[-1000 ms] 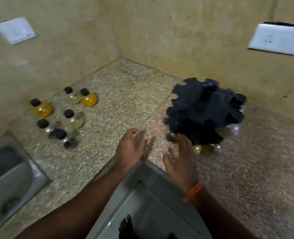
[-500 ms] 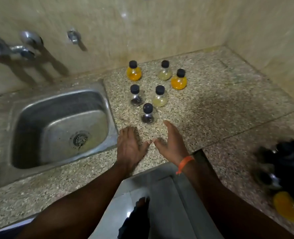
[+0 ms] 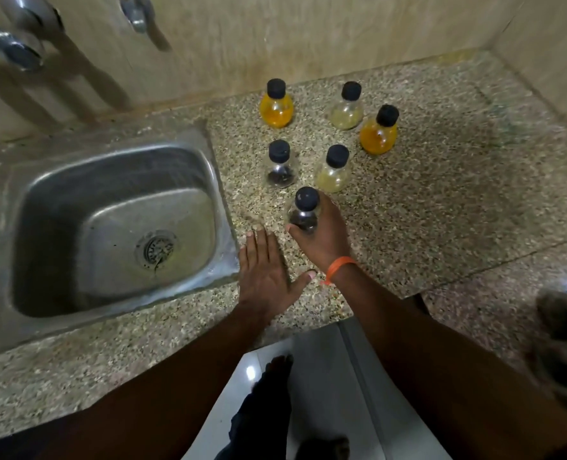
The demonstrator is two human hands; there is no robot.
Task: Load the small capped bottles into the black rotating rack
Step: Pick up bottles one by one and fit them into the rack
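Note:
Several small round bottles with black caps stand on the speckled counter. My right hand point(image 3: 325, 237) is wrapped around the nearest one, a clear bottle with dark contents point(image 3: 303, 212). Behind it stand another dark-filled bottle point(image 3: 280, 167), a pale yellow bottle point(image 3: 333, 171), an orange bottle point(image 3: 379, 132), a second orange bottle point(image 3: 276, 106) and a second pale bottle point(image 3: 347, 107). My left hand point(image 3: 265, 273) lies flat on the counter, fingers spread, holding nothing. The black rotating rack point(image 3: 566, 343) shows blurred at the right edge, with bottles in it.
A steel sink point(image 3: 109, 227) is set into the counter on the left, with taps point(image 3: 20, 51) on the wall above it. Tiled walls close the back and right side. The counter's front edge point(image 3: 308, 323) has a notch; the floor and a foot show below.
My right hand has reached forward and closed on the nearest dark-filled bottle. The view has kept swinging left, away from the rack. My left hand stays on the counter.

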